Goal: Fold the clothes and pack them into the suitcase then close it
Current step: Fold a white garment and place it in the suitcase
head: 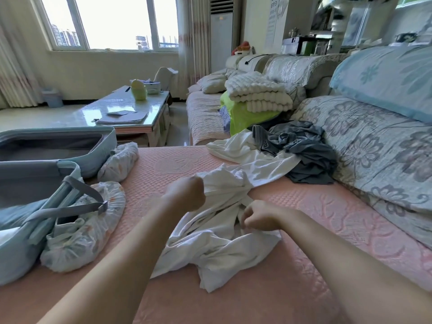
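A crumpled white garment (217,244) lies on the pink sofa seat (315,230) in front of me. My left hand (187,192) grips a bunched fold at its upper edge. My right hand (259,217) pinches the cloth a little lower and to the right. Behind it lie another white piece (243,150) and a heap of grey clothes (304,150). The light blue suitcase (98,146) lies open at the left, its grey straps (77,202) loose across the near half.
Floral fabric covers (93,230) lie bunched beside the suitcase. Floral back cushions (374,146) line the right side. A lime green item (243,118) and a white folded blanket (259,94) sit farther along the sofa. A glass coffee table (131,113) stands beyond the suitcase.
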A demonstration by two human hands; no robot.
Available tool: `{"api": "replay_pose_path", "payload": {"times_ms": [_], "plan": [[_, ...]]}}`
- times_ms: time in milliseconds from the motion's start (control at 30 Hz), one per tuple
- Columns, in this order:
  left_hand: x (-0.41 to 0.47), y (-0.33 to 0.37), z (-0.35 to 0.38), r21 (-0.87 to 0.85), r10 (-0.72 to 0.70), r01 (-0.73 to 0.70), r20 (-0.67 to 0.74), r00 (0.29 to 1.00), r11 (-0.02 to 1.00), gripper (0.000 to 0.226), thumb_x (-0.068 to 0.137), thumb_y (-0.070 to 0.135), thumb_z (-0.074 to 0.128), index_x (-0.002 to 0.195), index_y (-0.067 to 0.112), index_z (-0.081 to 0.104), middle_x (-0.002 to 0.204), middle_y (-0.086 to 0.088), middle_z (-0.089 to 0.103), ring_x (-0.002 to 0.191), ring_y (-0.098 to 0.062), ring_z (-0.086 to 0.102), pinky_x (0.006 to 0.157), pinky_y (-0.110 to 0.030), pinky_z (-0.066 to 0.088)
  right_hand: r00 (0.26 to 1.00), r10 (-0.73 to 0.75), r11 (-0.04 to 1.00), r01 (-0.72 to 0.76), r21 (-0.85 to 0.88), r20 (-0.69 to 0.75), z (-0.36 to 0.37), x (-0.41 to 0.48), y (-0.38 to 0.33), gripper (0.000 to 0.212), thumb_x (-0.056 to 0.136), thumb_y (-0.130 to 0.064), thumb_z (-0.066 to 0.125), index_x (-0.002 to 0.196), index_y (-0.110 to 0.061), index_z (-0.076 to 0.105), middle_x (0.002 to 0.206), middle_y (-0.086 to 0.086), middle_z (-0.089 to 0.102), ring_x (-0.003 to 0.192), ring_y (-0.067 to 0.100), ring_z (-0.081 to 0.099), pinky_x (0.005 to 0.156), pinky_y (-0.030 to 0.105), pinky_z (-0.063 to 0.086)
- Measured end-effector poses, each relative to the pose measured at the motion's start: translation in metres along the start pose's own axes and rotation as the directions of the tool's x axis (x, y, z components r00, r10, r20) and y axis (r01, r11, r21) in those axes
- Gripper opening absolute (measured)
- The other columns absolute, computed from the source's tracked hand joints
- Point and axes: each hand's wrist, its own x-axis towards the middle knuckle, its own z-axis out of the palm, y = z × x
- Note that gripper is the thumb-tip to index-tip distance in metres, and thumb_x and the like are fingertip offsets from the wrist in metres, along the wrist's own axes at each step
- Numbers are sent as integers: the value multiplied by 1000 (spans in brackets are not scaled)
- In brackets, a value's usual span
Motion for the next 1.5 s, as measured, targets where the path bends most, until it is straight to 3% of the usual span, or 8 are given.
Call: {"api": "replay_pose_path", "payload": {"times_ms": [200, 400, 533, 700, 933, 1100, 1400, 1500], "plan": [[23, 42, 33, 110, 225, -230, 54, 973, 967, 53, 96, 36, 54, 146, 47, 38, 159, 0, 23, 145, -27, 25, 118, -49, 23, 945, -78, 997, 78, -14, -317, 0, 34, 16, 29, 90, -26, 56, 117, -31, 65, 134, -1, 54, 120, 20, 55, 100, 35, 47], [34, 4, 32, -572, 17, -93, -137, 990, 815, 17, 89, 17, 63, 97, 29, 71, 98, -3, 52, 82, -21, 54, 71, -36, 43, 963, -5, 999, 15, 35, -268, 4, 62, 9, 71, 86, -22, 57, 150, -38, 30, 149, 4, 32, 140, 27, 35, 112, 43, 38], [25, -52, 6, -163, -282, 235, -401, 872, 958, 28, 88, 1, 50, 101, 9, 73, 112, -18, 57, 98, -37, 59, 79, -40, 52, 973, 38, 998, -24, 61, -227, 14, 71, -8, 83, 81, -25, 54, 152, -41, 16, 152, 6, 29, 141, 29, 32, 113, 47, 35], [-4, -87, 2, 97, -640, 643, -62, 766, 760, 46, 98, 9, 42, 144, 4, 41, 144, -22, 36, 131, -41, 41, 98, -48, 47, 983, 82, 994, -92, -60, -161, 27, 79, -24, 91, 88, -21, 56, 157, -42, 0, 156, 8, 24, 141, 32, 36, 114, 46, 35], [-7, -11, 19, -122, 203, -201, 8, 979, 972, 42, 94, 47, 59, 135, 40, 53, 141, 8, 49, 129, -19, 47, 98, -29, 37, 976, 99, 915, -166, -368, -193, 27, 66, -21, 87, 96, -15, 45, 158, -35, -14, 148, 8, 46, 129, 30, 51, 103, 45, 46], [-4, 13, 43, -19, 133, -138, 425, 895, 990, 68, 79, 40, 73, 142, 33, 49, 132, -1, 58, 114, -24, 60, 98, -34, 49, 971, 153, 879, -218, -423, -183, 27, 56, -2, 97, 91, -40, 61, 157, -40, -11, 150, 11, 27, 135, 33, 38, 103, 48, 41], [-2, 20, 16, -539, -126, 0, -197, 972, 843, 37, 81, 2, 58, 111, 17, 74, 116, -8, 68, 110, -26, 62, 95, -30, 48, 960, -18, 929, -87, -359, -279, -7, 22, 36, 28, 88, -5, 55, 101, -20, 74, 115, 0, 69, 102, 22, 66, 91, 31, 54], [-13, 37, 5, -229, 30, 51, 337, 941, 972, 28, 85, 17, 67, 112, 11, 71, 107, -9, 70, 97, -27, 68, 81, -34, 57, 965, -48, 955, -32, -295, -260, -4, 10, 45, 27, 85, -18, 55, 99, -30, 75, 112, -11, 69, 101, 15, 66, 90, 30, 54]]}}
